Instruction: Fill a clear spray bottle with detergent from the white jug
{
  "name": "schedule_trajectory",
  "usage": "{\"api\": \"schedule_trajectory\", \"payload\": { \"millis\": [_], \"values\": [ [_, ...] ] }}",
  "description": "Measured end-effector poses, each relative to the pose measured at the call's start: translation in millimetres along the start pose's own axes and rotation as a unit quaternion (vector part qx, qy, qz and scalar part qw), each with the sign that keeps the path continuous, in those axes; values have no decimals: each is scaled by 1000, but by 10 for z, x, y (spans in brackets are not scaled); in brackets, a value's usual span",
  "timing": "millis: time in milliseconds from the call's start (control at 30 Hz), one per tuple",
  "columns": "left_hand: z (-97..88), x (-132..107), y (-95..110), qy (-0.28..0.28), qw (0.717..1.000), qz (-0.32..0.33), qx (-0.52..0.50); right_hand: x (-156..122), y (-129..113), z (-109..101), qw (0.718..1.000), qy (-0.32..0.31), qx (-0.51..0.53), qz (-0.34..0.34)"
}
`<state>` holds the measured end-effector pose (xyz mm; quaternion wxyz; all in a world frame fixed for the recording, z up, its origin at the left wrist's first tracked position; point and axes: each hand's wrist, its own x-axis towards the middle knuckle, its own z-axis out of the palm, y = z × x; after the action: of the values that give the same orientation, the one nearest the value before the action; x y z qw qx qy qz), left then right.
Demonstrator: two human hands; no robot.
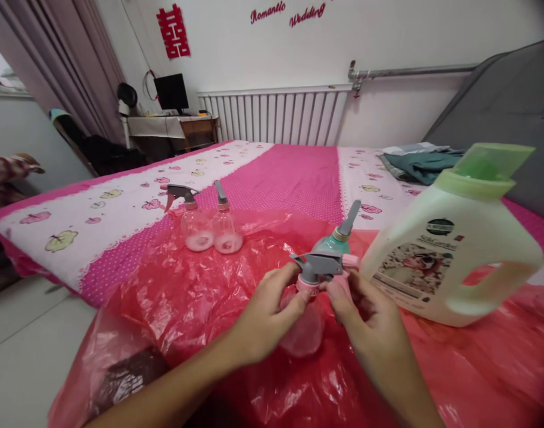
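A small clear spray bottle [304, 330] with a grey and pink trigger head [318, 266] is in front of me. My left hand [272, 312] is closed around its neck, the thumb against the pink collar. With its fingers and thumb, my right hand [365, 309] grips the pink nozzle and trigger side of the head. Just behind stands a teal spray bottle [329, 244] with a grey head, partly hidden. Two more clear spray bottles, a left one [195, 229] and a right one [228, 232], stand side by side farther back; some whitish content shows low in them.
A large detergent jug [414, 273] with a green cap stands close by my right hand. Crumpled red plastic sheeting [186, 309] covers the near bed. Folded clothes [421, 161] lie at the back right. Beyond the bed are a radiator [276, 116] and a desk with a monitor [171, 92].
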<state>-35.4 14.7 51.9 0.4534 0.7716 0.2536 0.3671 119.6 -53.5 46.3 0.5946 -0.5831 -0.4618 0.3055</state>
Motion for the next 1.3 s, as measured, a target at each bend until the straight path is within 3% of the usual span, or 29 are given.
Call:
{"api": "schedule_trajectory", "payload": {
  "millis": [200, 300, 367, 533, 633, 767, 1000, 1133, 1300],
  "values": [
    [-40, 0, 1, -9, 1000, 18, -1, -2, -31, 24, 999, -2, -19, -30],
    [-30, -13, -43, 25, 999, 35, 20, 32, 1, 48, 997, 11, -56, -57],
    [-14, -23, -76, 57, 996, 49, 52, 49, 64, 30, 998, 5, -57, -39],
    [7, -38, -114, 82, 993, 43, 69, 56, 287, -90, 992, -100, -58, 53],
    [3, -38, -110, 87, 994, 37, 48, 28, 336, -69, 979, -171, -102, 32],
    [7, -24, -99, 96, 994, 53, 22, -26, 318, 54, 983, -137, -119, -13],
    [22, -41, -127, 182, 981, 64, -37, -13, 421, 176, 981, -134, -139, -3],
    [19, -64, -147, 173, 982, 70, -3, -7, 427, 305, 981, -133, -141, -16],
    [7, -18, -166, 157, 987, 22, -17, -30, 400, 406, 981, -52, -180, -47]
  ]
}}
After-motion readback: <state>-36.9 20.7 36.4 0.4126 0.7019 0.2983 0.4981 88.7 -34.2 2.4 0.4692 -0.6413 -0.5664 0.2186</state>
